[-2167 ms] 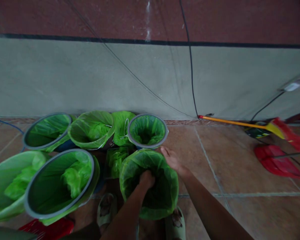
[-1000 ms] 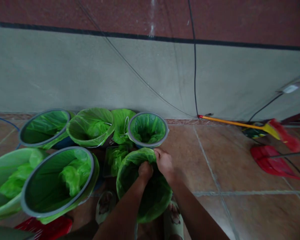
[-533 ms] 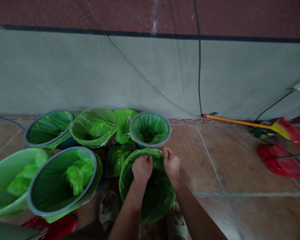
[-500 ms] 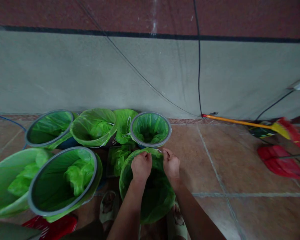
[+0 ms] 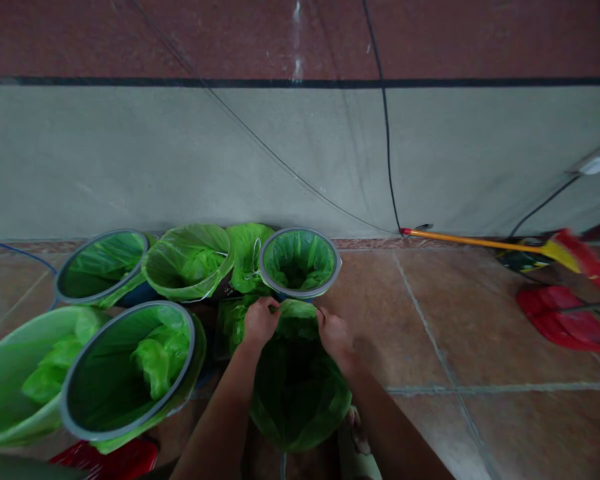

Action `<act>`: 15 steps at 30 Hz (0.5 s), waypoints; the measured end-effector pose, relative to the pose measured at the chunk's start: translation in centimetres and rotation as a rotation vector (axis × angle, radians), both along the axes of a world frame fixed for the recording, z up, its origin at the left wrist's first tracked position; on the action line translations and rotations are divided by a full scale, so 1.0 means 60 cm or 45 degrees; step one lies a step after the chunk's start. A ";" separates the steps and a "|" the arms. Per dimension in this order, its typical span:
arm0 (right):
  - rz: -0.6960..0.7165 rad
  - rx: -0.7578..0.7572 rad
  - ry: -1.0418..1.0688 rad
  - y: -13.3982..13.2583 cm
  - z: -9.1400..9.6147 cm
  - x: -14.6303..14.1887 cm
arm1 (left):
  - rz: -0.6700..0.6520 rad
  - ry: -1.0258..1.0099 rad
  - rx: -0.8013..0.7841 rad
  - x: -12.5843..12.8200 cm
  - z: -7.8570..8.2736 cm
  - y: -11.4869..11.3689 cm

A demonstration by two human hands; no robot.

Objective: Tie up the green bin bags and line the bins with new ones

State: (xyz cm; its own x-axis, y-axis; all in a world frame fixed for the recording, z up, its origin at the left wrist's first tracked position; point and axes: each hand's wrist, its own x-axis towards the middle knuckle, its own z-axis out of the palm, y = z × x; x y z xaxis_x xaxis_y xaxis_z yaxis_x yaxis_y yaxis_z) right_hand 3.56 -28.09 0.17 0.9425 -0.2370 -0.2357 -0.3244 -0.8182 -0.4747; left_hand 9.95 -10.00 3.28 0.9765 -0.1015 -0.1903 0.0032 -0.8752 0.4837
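Both hands are curled shut on the far edge of a green bin liner [image 5: 295,393] that stands on the tiled floor [image 5: 430,313] right in front of the person. The left hand [image 5: 261,321] pinches the plastic at the far left of the rim, and the right hand [image 5: 334,331] pinches it at the far right. The bin under the liner is hidden.

A small grey-rimmed lined bin [image 5: 299,263] stands just behind the knuckles, close against the liner. A tied green bag [image 5: 247,247] sits to its left, then two more lined bins [image 5: 187,261] [image 5: 103,267] along the wall [image 5: 180,167]. A large grey-rimmed bin [image 5: 130,367] crowds the left forearm, with a pale green bin [image 5: 15,373] beyond it.

Well off to the right lie a yellow-handled red broom [image 5: 480,245] and a red dustpan [image 5: 565,320]. Black cables [image 5: 385,153] run down the wall.
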 end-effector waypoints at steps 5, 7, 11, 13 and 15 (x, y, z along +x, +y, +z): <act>0.175 0.058 0.063 -0.024 0.001 0.004 | -0.068 0.006 0.118 -0.007 0.003 0.005; 0.152 0.118 -0.025 -0.032 0.001 0.001 | -0.093 -0.023 0.141 -0.006 0.012 0.000; -0.014 0.240 -0.355 -0.035 0.006 -0.007 | -0.220 -0.161 -0.037 -0.002 0.026 -0.022; 0.007 0.277 -0.430 -0.029 0.008 -0.006 | -0.317 -0.165 -0.105 -0.003 0.022 -0.035; 0.084 0.274 -0.406 -0.020 0.009 -0.002 | -0.368 -0.129 -0.091 -0.004 0.011 -0.045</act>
